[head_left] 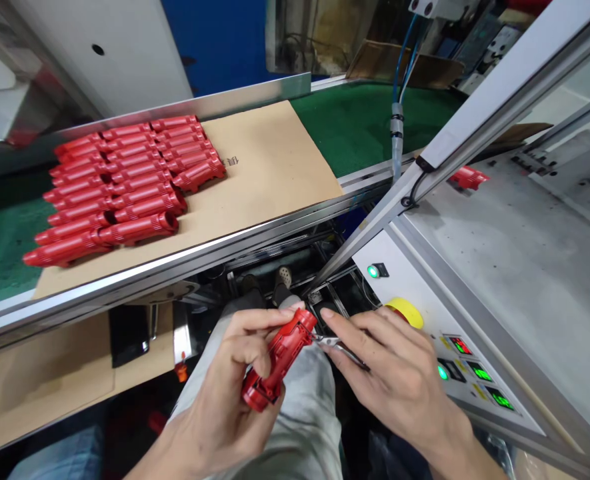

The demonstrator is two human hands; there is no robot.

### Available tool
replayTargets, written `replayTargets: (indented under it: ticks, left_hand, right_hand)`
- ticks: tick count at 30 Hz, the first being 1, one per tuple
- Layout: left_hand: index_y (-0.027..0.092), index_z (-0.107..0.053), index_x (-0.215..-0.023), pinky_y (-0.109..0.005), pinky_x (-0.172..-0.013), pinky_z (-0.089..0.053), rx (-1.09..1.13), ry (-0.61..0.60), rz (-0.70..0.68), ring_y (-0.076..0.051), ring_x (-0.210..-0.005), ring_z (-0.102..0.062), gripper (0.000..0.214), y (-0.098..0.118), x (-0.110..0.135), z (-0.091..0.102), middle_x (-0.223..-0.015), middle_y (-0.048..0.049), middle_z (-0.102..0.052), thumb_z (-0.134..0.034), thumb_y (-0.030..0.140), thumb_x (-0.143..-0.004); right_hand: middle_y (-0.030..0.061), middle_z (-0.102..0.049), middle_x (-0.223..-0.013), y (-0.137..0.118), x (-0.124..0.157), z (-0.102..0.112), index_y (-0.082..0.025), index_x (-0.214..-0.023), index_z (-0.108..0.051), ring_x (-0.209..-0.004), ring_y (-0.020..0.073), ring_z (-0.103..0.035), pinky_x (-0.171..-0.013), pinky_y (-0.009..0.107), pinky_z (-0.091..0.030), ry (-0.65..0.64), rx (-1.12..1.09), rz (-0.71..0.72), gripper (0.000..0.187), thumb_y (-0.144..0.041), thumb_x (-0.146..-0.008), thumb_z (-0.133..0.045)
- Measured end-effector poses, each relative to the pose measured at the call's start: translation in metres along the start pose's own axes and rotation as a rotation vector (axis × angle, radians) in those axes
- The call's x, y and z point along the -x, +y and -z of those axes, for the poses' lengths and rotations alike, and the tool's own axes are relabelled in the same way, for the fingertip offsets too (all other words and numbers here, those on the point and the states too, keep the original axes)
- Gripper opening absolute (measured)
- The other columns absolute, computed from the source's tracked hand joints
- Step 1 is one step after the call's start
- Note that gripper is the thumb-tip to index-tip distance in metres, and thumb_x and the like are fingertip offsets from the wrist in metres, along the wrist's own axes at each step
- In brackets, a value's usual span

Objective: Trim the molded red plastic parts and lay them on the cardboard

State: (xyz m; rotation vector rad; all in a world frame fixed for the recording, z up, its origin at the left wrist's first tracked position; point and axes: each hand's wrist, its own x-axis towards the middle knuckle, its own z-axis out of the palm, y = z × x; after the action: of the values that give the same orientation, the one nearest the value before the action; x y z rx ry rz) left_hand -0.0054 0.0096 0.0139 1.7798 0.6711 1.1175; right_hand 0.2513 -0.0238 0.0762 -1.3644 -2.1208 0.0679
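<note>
My left hand (229, 393) grips a red moulded plastic part (277, 363) in front of my lap, its fingers wrapped around the part. My right hand (389, 380) holds a small pair of metal side cutters (337, 348), whose tips touch the upper end of the red part. Beyond my hands, several similar red parts (125, 187) lie in tight rows on a kraft paper sheet (275, 153) on the conveyor. One more red part (467, 177) lies on the grey machine top at the right.
A green conveyor belt (365, 127) runs behind a steel rail (175, 257). At the right stand a control panel (467, 363) with lit displays and a yellow emergency stop (405, 310). An aluminium frame strut (369, 223) slants above it. A black phone (128, 333) lies on cardboard at the lower left.
</note>
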Motion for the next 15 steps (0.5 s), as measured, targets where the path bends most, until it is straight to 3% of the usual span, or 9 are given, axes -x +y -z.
replayTargets:
  ticks: [15]
  left_hand:
    - [0.026, -0.052, -0.11, -0.05, -0.108, -0.063, -0.068, 0.124, -0.046, -0.038, -0.142, -0.065, 0.054, -0.001, 0.003, -0.014, -0.143, -0.0135, -0.056, -0.068, -0.011, -0.074]
  right_hand:
    - [0.0045, -0.074, -0.093, -0.005, 0.003, -0.002, -0.015, -0.144, -0.07, -0.08, 0.0183, -0.066, -0.079, 0.036, -0.052, 0.012, 0.057, -0.009, 0.043, -0.008, -0.102, -0.072]
